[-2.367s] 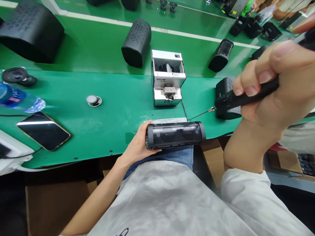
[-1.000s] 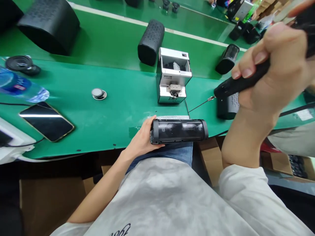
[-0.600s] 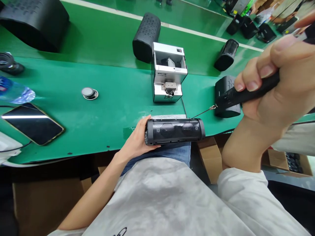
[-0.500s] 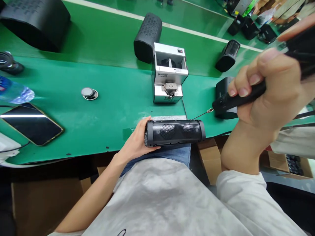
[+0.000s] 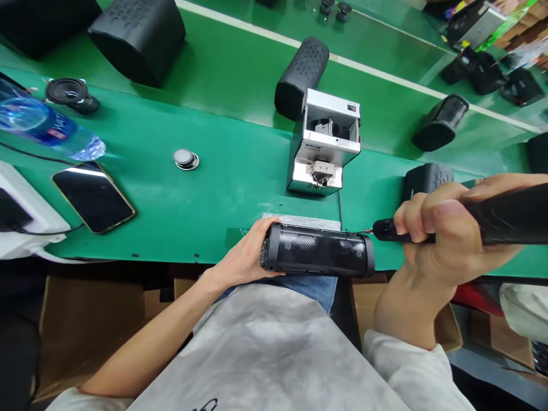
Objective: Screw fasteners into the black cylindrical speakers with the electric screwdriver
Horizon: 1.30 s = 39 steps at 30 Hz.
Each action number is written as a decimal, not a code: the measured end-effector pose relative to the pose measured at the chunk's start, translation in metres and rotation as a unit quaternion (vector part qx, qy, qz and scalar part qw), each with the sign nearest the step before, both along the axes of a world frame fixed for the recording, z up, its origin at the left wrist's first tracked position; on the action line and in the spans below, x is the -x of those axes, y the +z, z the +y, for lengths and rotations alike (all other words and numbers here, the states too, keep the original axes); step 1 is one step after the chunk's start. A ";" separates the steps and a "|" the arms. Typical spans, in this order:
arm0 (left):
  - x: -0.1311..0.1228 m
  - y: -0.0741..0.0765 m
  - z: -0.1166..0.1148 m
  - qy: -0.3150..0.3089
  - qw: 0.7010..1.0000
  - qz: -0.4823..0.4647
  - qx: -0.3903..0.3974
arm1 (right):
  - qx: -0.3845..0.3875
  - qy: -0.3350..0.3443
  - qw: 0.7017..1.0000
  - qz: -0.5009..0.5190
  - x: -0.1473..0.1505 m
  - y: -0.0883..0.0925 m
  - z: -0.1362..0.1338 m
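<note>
My left hand [image 5: 244, 256] wraps round the left end of a black portable speaker [image 5: 323, 251], which lies lengthwise at the table's front edge with its perforated grille facing up. In my right hand [image 5: 445, 228] is a black electric screwdriver [image 5: 509, 214], held nearly level and pointing left. Its thin bit reaches the speaker's far long edge near the right end; whether the tip sits in a screw is too small to tell. Behind the speaker stands a silver box-shaped machine [image 5: 331, 147] marked WEIXIN, apparently a screw feeder.
On the green table [image 5: 231, 171] to the left are a small round speaker driver [image 5: 185, 158], a phone [image 5: 94, 197], a water bottle [image 5: 47, 123] and a white power strip [image 5: 25, 211]. Black speaker housings [image 5: 302, 77] stand along the back. Cardboard boxes [image 5: 89, 325] sit below the table.
My right hand has come down with the electric screwdriver, which has swung from slanted to nearly level. My left hand still grips the speaker. The whole view has shifted, moving the table things rightward.
</note>
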State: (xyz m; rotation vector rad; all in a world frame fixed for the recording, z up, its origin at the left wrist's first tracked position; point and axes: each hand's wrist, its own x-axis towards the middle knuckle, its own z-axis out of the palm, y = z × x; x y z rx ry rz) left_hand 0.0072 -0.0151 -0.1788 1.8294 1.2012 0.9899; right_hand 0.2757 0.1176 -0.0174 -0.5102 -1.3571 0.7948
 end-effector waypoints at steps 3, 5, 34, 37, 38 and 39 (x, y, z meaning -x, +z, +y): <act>0.000 -0.001 0.000 0.001 1.000 0.003 0.001 | -0.005 0.010 1.000 -0.001 0.000 -0.003 0.007; -0.001 -0.002 0.000 0.003 1.000 0.004 0.000 | 0.000 0.009 1.000 -0.010 0.002 -0.002 0.010; -0.004 -0.007 -0.002 0.010 0.999 0.019 -0.038 | -0.049 -0.122 0.988 -0.081 0.089 0.029 0.092; -0.004 -0.007 -0.002 0.010 0.999 0.023 -0.039 | -0.060 -0.119 0.990 -0.037 0.076 0.036 0.077; -0.003 -0.007 -0.001 0.010 0.999 0.023 -0.039 | -0.064 -0.117 0.991 -0.019 0.071 0.040 0.071; -0.003 -0.007 -0.001 0.010 0.999 0.024 -0.037 | -0.066 -0.109 0.992 -0.007 0.067 0.044 0.065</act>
